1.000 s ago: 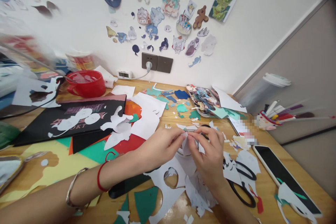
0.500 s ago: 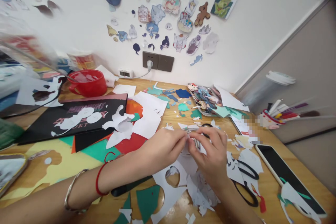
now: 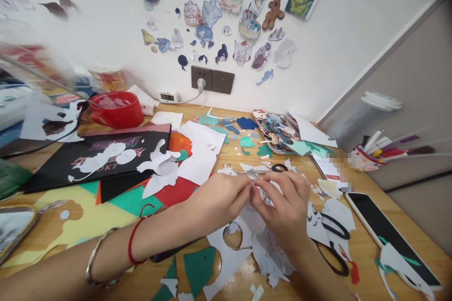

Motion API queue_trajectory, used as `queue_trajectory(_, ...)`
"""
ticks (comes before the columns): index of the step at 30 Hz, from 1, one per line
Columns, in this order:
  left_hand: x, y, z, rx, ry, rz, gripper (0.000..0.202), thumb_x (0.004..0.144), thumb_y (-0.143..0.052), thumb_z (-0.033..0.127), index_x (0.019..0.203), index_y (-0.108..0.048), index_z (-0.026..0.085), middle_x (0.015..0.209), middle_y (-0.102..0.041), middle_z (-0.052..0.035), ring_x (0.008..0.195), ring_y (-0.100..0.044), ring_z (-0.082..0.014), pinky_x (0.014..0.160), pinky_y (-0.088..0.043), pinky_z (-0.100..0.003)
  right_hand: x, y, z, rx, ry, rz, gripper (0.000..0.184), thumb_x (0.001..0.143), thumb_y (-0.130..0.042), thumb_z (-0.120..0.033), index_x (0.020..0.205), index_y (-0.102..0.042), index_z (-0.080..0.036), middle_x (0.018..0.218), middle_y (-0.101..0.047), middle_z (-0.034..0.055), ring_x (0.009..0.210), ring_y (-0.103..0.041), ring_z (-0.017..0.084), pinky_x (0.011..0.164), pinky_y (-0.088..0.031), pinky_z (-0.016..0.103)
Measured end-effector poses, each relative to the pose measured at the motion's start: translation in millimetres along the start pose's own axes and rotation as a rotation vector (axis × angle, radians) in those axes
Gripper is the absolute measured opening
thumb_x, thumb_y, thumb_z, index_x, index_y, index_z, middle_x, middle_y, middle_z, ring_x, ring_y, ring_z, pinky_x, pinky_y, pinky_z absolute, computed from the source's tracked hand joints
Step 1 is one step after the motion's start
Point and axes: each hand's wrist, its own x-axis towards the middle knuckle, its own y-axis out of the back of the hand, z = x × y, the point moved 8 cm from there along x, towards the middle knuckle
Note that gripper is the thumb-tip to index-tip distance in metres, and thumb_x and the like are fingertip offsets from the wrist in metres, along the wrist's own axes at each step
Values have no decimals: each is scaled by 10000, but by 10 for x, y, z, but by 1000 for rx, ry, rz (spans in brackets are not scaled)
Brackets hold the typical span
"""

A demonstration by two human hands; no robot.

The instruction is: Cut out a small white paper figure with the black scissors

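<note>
My left hand point(image 3: 226, 197) and my right hand point(image 3: 286, 204) meet over the middle of the table, their fingertips pinched close together. Between and behind them shows a thin, clear ring-shaped thing point(image 3: 264, 192), perhaps a roll of tape; the fingers hide much of it. Just beyond my right hand, a black scissor handle loop point(image 3: 279, 168) sticks out. Under the hands lies white paper with a round hole cut out point(image 3: 226, 261), along with crumpled white scraps point(image 3: 271, 258). A second pair of black-handled scissors point(image 3: 334, 258) rests right of my right wrist, partly beneath paper.
Back left stands a red mug point(image 3: 120, 110), near a black folder point(image 3: 106, 155) with cutouts on it. A tray of coloured cutouts point(image 3: 277, 131) sits at the back. On the right are a phone point(image 3: 384, 235) and a pen holder point(image 3: 365, 157). Green paper point(image 3: 199, 268) lies in front.
My fingertips stay together, while my right hand has shifted slightly to the right and the ring-shaped thing has turned a little. The camera view has tilted slightly.
</note>
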Motion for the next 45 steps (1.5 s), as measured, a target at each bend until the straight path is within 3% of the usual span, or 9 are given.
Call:
queue_trajectory(6, -21, 54, 48, -48, -11, 21, 213, 863, -378, 221, 750, -551, 168, 629, -583, 8, 549, -502, -113, 537, -366, -222, 9, 25, -21, -33, 14, 27, 64, 772, -632, -232, 742, -635, -176, 736, -644, 43, 797, -511, 209, 776, -391, 386)
queue_trajectory(10, -32, 47, 141, -121, -73, 8, 130, 818, -531, 307, 779, -554, 185, 678, -634, 47, 620, -574, -90, 590, -400, -183, 2, 25, -24, -15, 21, 9, 184, 822, -556, -321, 748, -629, -170, 739, -649, 56, 798, -495, 221, 773, -367, 403)
queue_trajectory(13, -22, 17, 171, -145, -111, -17, 167, 791, -600, 343, 771, -553, 184, 665, -643, 66, 623, -588, -71, 590, -399, -157, -11, 16, -27, -12, 24, -8, 159, 815, -549, -281, 715, -610, -173, 713, -646, 43, 790, -480, 213, 763, -355, 390)
queue_trajectory(18, -7, 0, 172, -92, -152, -52, 208, 840, -554, 331, 733, -527, 155, 680, -642, 25, 636, -590, -107, 557, -389, -189, -15, 10, -32, -6, 39, -18, 213, 806, -556, -248, 608, -536, -173, 679, -636, 22, 788, -463, 195, 771, -338, 377)
queue_trajectory(25, -27, -34, 200, -16, -221, -88, 192, 889, -474, 284, 830, -561, 123, 701, -606, -21, 658, -560, -157, 579, -387, -242, -15, -27, -18, 34, 40, -44, 236, 815, -562, -253, 593, -537, -175, 676, -634, 22, 780, -448, 192, 766, -338, 379)
queue_trajectory(30, -2, 1, 142, -85, -169, -47, 224, 904, -431, 256, 790, -587, 142, 670, -597, 4, 609, -530, -115, 570, -381, -215, -3, -11, 20, 61, -10, -42, 194, 789, -616, -288, 633, -578, -179, 673, -636, 21, 781, -467, 201, 761, -349, 381)
queue_trajectory(36, 42, 89, -16, -223, -51, 74, 274, 924, -369, 260, 781, -575, 149, 655, -599, 18, 575, -531, -79, 524, -391, -170, 25, -36, 106, 147, -146, -83, 113, 766, -651, -282, 826, -632, -188, 771, -652, 25, 795, -514, 196, 770, -385, 373)
queue_trajectory(45, 30, 97, -2, -186, -46, 97, 243, 907, -405, 262, 795, -594, 159, 677, -619, 14, 602, -542, -91, 548, -389, -190, 21, -36, 83, 229, -163, -66, 61, 787, -582, -141, 784, -641, -158, 749, -632, 44, 777, -495, 183, 731, -415, 351)
